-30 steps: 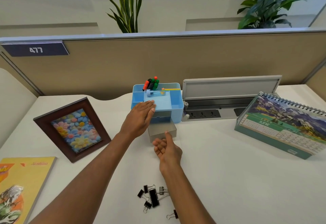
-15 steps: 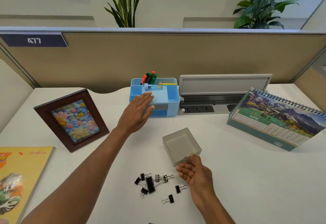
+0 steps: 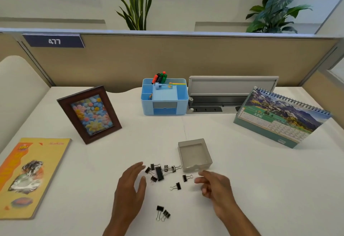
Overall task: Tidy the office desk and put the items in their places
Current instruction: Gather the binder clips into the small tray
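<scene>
Both hands are shown open and empty. The left hand (image 3: 130,185), withdrawn from the blue organizer (image 3: 164,99), and the right hand (image 3: 216,186), released from the grey tray (image 3: 194,154), flank the binder clips (image 3: 160,173) scattered on the desk (image 3: 260,180), just before the tray.

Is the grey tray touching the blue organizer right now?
Apart. Head view shows the grey tray lying nearer the person than the blue organizer, with a wide strip of bare desk between them.

Blk binder clips (image 3: 159,173) scattered loose, just L of empty grey tray (image 3: 194,154).
</scene>
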Demonstrator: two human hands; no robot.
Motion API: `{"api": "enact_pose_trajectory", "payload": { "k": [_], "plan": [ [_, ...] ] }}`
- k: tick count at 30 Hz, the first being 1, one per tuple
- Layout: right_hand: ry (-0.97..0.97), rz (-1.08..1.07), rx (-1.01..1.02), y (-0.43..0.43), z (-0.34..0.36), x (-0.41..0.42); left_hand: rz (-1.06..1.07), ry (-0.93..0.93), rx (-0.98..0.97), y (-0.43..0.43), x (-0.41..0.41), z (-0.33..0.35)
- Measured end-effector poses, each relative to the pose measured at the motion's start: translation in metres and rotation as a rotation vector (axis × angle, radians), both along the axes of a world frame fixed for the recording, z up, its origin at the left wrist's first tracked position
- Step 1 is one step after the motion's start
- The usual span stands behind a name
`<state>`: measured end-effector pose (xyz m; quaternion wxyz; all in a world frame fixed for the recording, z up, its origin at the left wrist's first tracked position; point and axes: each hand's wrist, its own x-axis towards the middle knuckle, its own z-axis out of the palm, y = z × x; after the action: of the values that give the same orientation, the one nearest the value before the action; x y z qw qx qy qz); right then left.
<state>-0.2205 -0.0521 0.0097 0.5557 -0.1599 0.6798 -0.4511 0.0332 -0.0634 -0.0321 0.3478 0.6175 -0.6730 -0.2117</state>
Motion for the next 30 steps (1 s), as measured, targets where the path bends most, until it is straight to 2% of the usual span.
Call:
{"api": "enact_pose_trajectory", "payload": {
  "k": [1,3,5,6,7,10,12,19,24,26,28,30],
  "plan": [
    [0.173,0.034,-0.057,0.003,0.0,-0.003,0.004,-0.01,0.011,0.01,0.003,-0.001],
    [0.669,0.103,-0.193,0.004,-0.003,-0.012,-0.024,-0.062,0.023,0.029,0.002,-0.002],
    [1.141,0.285,-0.336,0.002,-0.01,-0.02,-0.065,-0.105,0.026,0.045,-0.003,-0.003],
    [1.282,0.392,-0.372,-0.001,-0.016,-0.025,-0.082,-0.121,0.025,0.051,-0.007,-0.004],
    [1.337,0.495,-0.368,-0.005,-0.021,-0.03,-0.095,-0.141,0.02,0.056,-0.012,-0.005],
    [1.263,0.687,-0.274,-0.014,-0.03,-0.034,-0.136,-0.226,0.011,0.065,-0.026,-0.01],
    [1.221,0.725,-0.278,-0.014,-0.034,-0.033,-0.17,-0.276,0.008,0.07,-0.033,-0.013],
    [1.093,0.638,-0.336,0.009,-0.035,-0.028,-0.256,-0.373,0.005,0.079,-0.036,-0.015],
    [1.184,0.394,-0.459,0.033,-0.01,-0.006,-0.28,-0.382,0.064,0.079,-0.03,-0.015],
    [1.161,0.476,-0.482,0.047,-0.007,0.004,-0.298,-0.381,0.091,0.079,-0.028,-0.017],
    [1.094,0.685,-0.406,0.059,-0.014,0.013,-0.308,-0.373,0.101,0.079,-0.028,-0.019],
    [1.122,0.866,-0.307,0.061,-0.023,0.019,-0.308,-0.361,0.102,0.077,-0.029,-0.02]
  ]
}}
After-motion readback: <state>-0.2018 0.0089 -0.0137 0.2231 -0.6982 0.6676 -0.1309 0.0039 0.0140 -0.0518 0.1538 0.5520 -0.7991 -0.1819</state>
